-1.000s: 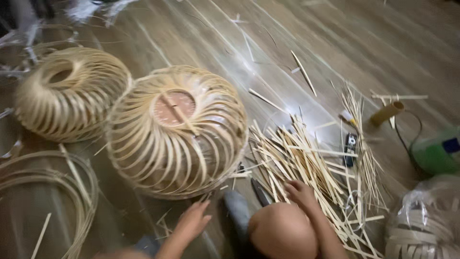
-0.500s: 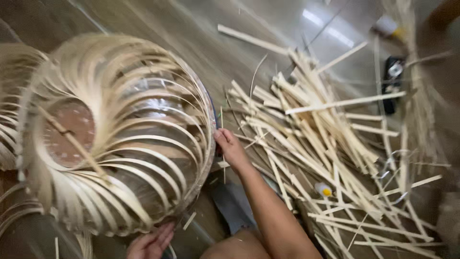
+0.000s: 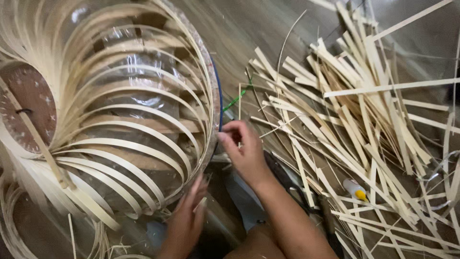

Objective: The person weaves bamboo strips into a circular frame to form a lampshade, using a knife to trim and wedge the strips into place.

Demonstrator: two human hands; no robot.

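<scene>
Since half a second back, both hands have closed in on the rim of the bamboo lampshade frame [image 3: 120, 124]. From my feed, the right hand [image 3: 244, 148] pinches a thin bamboo strip [image 3: 239, 108] upright, just beside the frame's rim. Lower down, the left hand [image 3: 187, 216] lies with fingers spread against the frame's lower curved slats; blur hides whether it grips. A heap of loose bamboo strips [image 3: 354, 124] covers the floor beyond the right hand, with a small glue bottle [image 3: 354, 188] near that forearm.
</scene>
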